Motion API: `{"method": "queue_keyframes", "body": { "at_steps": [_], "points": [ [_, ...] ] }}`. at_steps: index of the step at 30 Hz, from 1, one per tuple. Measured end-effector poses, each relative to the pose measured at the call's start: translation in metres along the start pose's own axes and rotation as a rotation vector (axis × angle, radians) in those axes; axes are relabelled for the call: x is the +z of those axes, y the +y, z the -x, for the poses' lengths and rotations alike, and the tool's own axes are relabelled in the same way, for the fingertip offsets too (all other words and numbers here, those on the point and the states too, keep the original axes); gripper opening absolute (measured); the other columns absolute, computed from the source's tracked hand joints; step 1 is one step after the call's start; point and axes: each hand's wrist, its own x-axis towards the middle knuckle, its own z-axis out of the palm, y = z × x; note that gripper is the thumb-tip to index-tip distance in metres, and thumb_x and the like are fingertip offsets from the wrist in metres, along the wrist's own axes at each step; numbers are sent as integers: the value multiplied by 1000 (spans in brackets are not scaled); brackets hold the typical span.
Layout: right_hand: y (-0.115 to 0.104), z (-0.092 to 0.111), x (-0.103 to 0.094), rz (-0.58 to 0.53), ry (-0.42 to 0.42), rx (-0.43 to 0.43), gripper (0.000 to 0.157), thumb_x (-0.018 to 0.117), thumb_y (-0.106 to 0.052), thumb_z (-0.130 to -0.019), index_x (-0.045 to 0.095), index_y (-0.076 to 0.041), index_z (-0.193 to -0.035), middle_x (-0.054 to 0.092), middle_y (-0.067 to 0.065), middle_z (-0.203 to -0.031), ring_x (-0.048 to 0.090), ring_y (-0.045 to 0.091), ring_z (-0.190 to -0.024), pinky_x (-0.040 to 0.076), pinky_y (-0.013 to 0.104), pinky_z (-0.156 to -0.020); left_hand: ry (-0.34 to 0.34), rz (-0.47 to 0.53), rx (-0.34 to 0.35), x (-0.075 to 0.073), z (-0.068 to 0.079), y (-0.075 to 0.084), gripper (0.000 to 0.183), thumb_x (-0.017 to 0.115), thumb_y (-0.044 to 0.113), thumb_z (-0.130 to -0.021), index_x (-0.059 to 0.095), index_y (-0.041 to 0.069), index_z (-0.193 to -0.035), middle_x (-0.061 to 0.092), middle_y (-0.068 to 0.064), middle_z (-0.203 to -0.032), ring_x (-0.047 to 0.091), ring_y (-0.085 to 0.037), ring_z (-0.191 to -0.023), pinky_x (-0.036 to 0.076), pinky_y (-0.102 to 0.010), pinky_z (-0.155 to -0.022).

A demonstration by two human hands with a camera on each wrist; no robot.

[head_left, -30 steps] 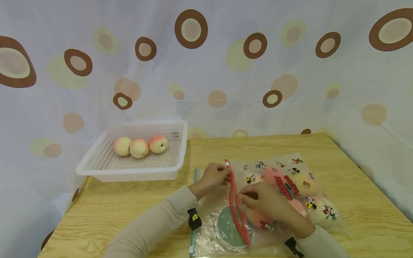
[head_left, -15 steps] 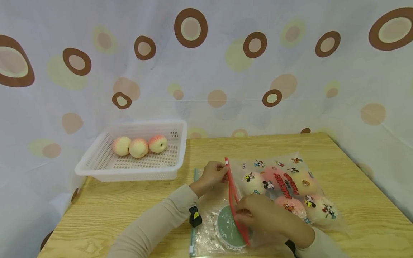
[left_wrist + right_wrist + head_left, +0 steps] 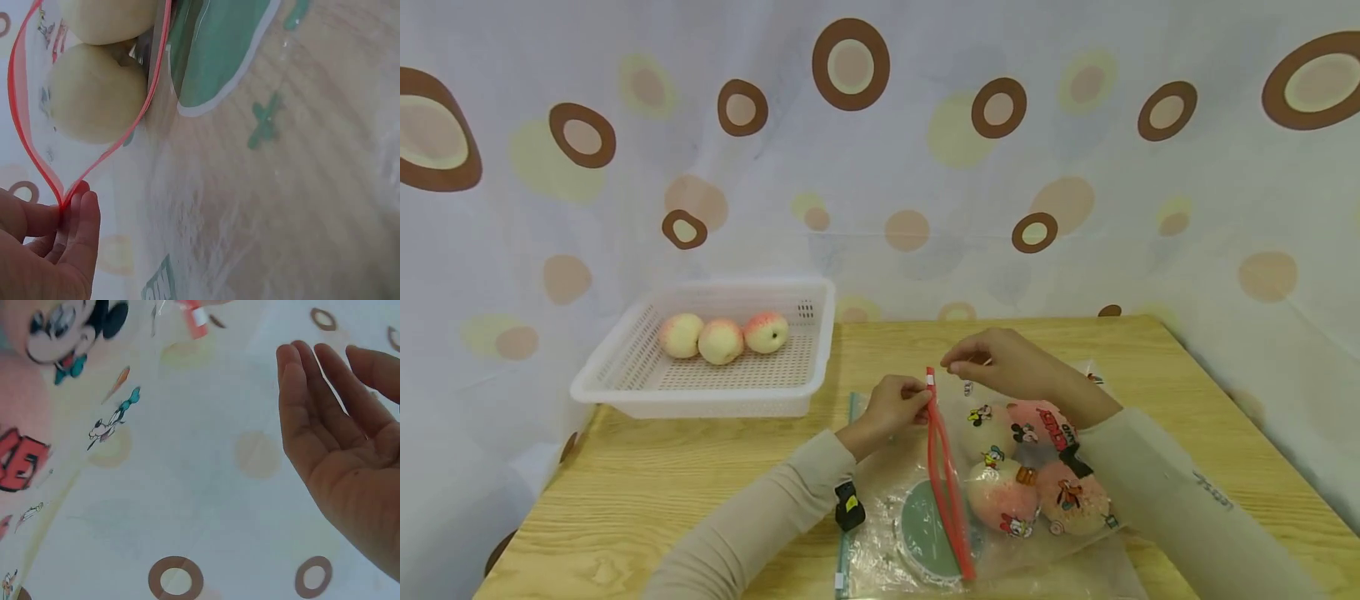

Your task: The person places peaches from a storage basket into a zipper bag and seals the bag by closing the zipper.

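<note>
A clear cartoon-printed zip bag [image 3: 1037, 575] with a red zip edge [image 3: 951, 508] holds several peaches [image 3: 1004, 496]. My left hand [image 3: 895, 412] pinches the far end of that red edge between thumb and fingers. In the left wrist view the mouth of the bag gapes below the pinch, with pale peaches [image 3: 100, 94] inside. My right hand [image 3: 1015, 367] hovers over the far side of the bag, fingers loosely bent and holding nothing. The right wrist view shows the same hand [image 3: 344, 425] apart from the bag.
A second clear bag [image 3: 880, 542] with a teal zip edge and a green round print lies flat under the first. At the back left, a white plastic basket [image 3: 700, 400] holds three peaches [image 3: 721, 342]. A patterned curtain [image 3: 880, 167] hangs behind the wooden table [image 3: 700, 467].
My right hand has left the near part of the red zip edge and moved up to the far side of the bag. My left hand keeps its pinch at the far end.
</note>
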Motion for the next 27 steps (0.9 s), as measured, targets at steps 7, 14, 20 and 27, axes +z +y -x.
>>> {"method": "queue_keyframes", "body": {
  "at_steps": [7, 14, 20, 27],
  "points": [
    [18, -41, 4, 139, -19, 88, 22, 56, -8, -96, 68, 0, -112, 68, 16, -110, 65, 31, -99, 54, 41, -83, 5, -49, 88, 1, 3, 1, 17, 59, 4, -94, 68, -8, -102, 70, -19, -86, 66, -16, -68, 58, -31, -64],
    [29, -58, 13, 313, -126, 75, 11, 62, -6, -92, 72, -3, -97, 70, 7, -94, 65, 25, -91, 53, 40, -82, 1, -61, 123, 2, 3, -1, 17, 59, 3, -94, 69, -8, -101, 70, -19, -87, 68, -18, -69, 58, -28, -63],
    [34, -64, 16, 346, -140, 60, 11, 64, -5, -91, 69, -7, -82, 66, 1, -79, 60, 16, -74, 52, 35, -71, -11, -111, 133, 2, 4, 2, 18, 59, 8, -95, 69, -6, -102, 70, -15, -88, 69, -16, -69, 57, -27, -63],
    [35, -68, 17, 368, -150, 46, 15, 60, -1, -91, 67, -8, -80, 63, 1, -77, 57, 16, -70, 51, 33, -67, 72, -206, 179, 1, -1, 14, 22, 60, 18, -96, 69, -1, -99, 71, -11, -84, 69, -19, -70, 55, -22, -60]
  ]
}}
